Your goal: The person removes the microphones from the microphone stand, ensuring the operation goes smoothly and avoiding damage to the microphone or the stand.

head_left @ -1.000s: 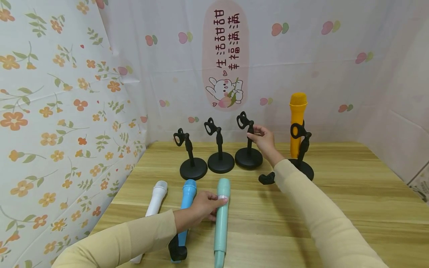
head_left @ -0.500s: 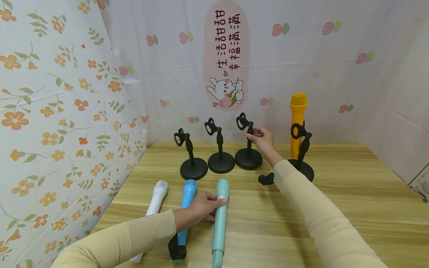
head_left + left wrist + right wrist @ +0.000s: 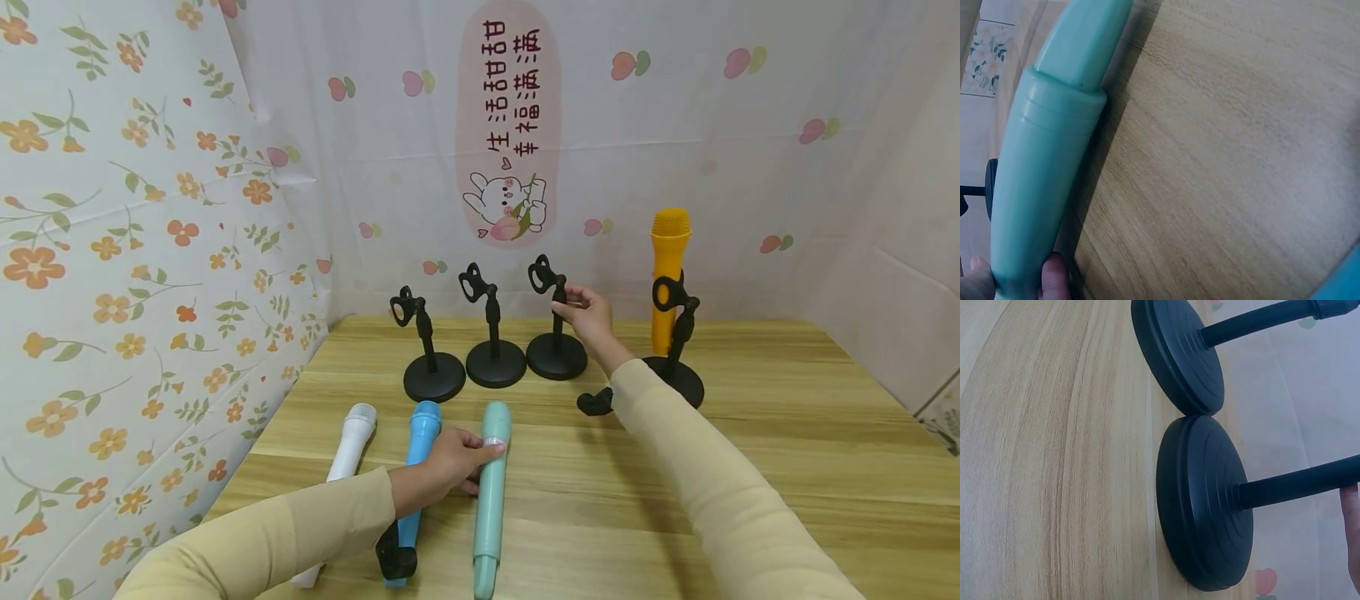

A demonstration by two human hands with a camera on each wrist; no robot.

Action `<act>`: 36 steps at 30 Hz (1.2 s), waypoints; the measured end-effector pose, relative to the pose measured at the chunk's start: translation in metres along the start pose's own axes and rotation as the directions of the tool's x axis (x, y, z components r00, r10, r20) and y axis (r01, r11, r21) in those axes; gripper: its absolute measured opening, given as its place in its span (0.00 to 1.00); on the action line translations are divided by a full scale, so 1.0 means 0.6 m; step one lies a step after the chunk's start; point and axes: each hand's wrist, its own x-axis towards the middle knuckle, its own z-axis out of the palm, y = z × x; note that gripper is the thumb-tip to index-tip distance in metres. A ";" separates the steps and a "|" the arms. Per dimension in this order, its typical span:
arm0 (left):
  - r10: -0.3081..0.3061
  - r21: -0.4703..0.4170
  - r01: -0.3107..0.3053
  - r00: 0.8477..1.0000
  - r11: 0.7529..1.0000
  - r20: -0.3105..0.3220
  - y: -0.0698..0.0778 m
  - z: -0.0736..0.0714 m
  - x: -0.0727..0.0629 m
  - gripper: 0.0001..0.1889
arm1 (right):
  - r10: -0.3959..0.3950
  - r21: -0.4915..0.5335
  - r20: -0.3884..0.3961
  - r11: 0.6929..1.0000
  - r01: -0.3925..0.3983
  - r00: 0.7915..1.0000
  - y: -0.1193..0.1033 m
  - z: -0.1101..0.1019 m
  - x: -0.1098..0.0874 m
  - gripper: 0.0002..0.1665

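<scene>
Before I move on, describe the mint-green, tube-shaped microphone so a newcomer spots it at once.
On the wood-grain table, find the row of black, round-based microphone stands. Nearer the head camera, the person's left hand grips the mint-green microphone. Its colour sets it apart from the blue microphone and white microphone to its left.

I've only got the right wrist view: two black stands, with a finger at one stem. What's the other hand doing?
Observer: The left hand holds a green microphone.
Operator: Any more microphones near that one?
Observer: Yes, a blue microphone and a white microphone lie to its left.
Operator: And over past the right arm?
Observer: An orange microphone stands roughly upright at the far-right stand; I can't tell whether the clip grips it.
</scene>
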 end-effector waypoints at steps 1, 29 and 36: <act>0.001 0.000 -0.001 1.000 1.000 0.000 0.000 0.000 0.000 0.18 | 0.000 0.003 0.000 1.000 0.000 1.000 0.000 0.000 0.000 0.23; 0.004 0.024 -0.004 1.000 1.000 -0.011 -0.001 0.001 0.003 0.17 | 0.005 0.011 -0.012 1.000 -0.005 1.000 0.000 -0.002 -0.007 0.24; -0.007 0.017 0.007 1.000 1.000 -0.028 -0.001 0.002 0.004 0.20 | 0.008 0.005 -0.015 1.000 -0.008 1.000 0.001 -0.002 -0.005 0.23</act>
